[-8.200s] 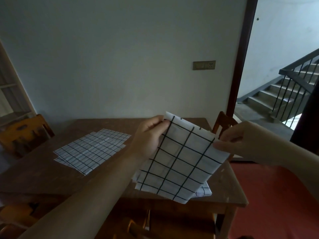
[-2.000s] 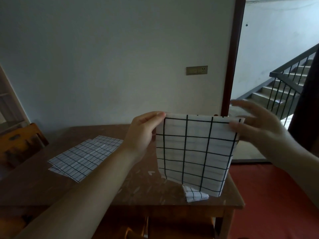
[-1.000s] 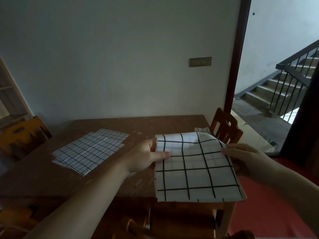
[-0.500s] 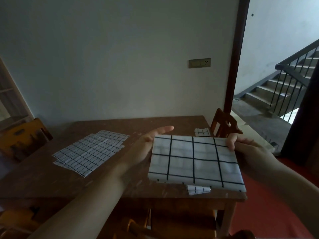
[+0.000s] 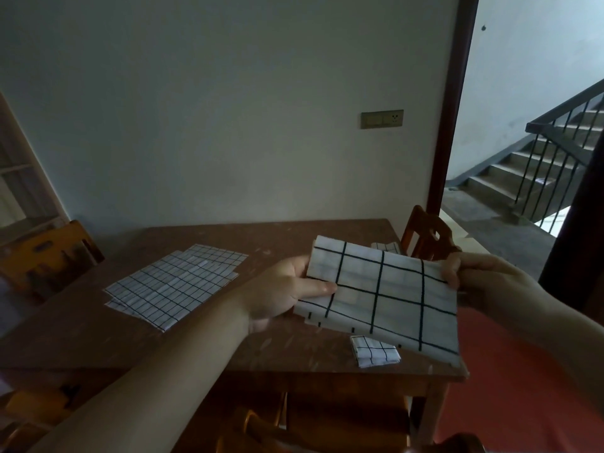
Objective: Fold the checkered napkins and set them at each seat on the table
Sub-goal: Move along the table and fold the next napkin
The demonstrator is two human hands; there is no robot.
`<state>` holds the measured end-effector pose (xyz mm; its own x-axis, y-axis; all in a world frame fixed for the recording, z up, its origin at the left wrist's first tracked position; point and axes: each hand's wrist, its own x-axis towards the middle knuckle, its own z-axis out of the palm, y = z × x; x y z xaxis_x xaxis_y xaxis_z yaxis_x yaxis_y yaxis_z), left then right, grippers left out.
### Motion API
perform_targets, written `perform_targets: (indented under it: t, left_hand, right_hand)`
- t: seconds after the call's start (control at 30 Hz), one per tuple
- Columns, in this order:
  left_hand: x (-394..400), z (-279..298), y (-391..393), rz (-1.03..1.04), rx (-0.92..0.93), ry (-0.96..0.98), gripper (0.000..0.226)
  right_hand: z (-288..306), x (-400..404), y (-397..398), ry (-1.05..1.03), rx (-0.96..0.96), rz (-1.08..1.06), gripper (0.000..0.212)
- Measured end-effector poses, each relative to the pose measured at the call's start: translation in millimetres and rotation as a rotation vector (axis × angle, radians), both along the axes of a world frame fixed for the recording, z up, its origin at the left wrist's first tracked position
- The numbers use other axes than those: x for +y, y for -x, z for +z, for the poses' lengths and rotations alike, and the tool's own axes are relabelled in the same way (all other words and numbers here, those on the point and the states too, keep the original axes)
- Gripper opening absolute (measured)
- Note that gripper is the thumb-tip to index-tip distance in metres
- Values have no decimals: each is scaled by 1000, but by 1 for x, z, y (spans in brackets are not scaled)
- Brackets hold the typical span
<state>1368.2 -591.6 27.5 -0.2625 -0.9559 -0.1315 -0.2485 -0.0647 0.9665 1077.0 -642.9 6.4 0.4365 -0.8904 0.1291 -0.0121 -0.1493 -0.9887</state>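
A white napkin with a black grid (image 5: 389, 295), folded into a flat rectangle, hangs just above the right part of the wooden table (image 5: 202, 341). My left hand (image 5: 287, 289) pinches its left edge, thumb on top. My right hand (image 5: 483, 276) grips its far right corner. A small folded napkin (image 5: 374, 350) lies on the table near the front right edge, partly under the held one. Another small folded napkin (image 5: 385, 247) peeks out at the far right edge. A stack of unfolded checkered napkins (image 5: 176, 282) lies flat at the left centre.
A wooden chair (image 5: 428, 237) stands at the table's right side and another chair (image 5: 45, 253) at the left. A chair back (image 5: 261, 429) is tucked under the near edge. An open doorway with stairs and a railing (image 5: 555, 152) is at the right.
The napkin went from hanging upright to being folded down into a smaller flat rectangle over the table. In the last half second it tilted slightly and my left thumb closed on its left edge.
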Motion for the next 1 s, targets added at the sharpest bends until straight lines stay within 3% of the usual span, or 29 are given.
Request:
perform_targets:
  t: [0.13, 0.27, 0.33, 0.4, 0.43, 0.5, 0.53, 0.57, 0.67, 0.73, 1.0]
  left_hand:
    - [-2, 12, -1, -95, -141, 67, 26]
    - [-2, 27, 3, -275, -275, 65, 28]
    - [-4, 30, 0, -329, -271, 75, 30]
    - [-3, 28, -2, -280, -160, 156, 32]
    - [-1, 24, -2, -186, -19, 156, 42]
    - [-8, 6, -8, -30, 324, 40, 78]
    - [-9, -1, -8, -6, 407, 2, 90]
    - [-7, -8, -4, -7, 385, 8, 89]
    - [5, -13, 17, 12, 127, 163, 46]
    - [7, -13, 25, 58, 101, 191, 29]
    - [4, -8, 16, 76, 113, 226, 20]
  right_hand:
    - [7, 5, -4, 118, 20, 67, 11]
    - [10, 13, -31, 325, 418, 125, 25]
    - [9, 16, -39, 312, 479, 147, 24]
    - [10, 19, -42, 292, 365, 105, 15]
    - [11, 20, -43, 271, 274, 68, 12]
    - [11, 21, -44, 218, 103, -33, 13]
    - [9, 20, -45, 194, 39, -88, 14]
    - [6, 19, -46, 176, -5, -140, 17]
    - [2, 20, -52, 183, -23, -240, 19]
    - [2, 20, -51, 178, -5, -236, 21]
    - [18, 18, -31, 171, 124, -108, 33]
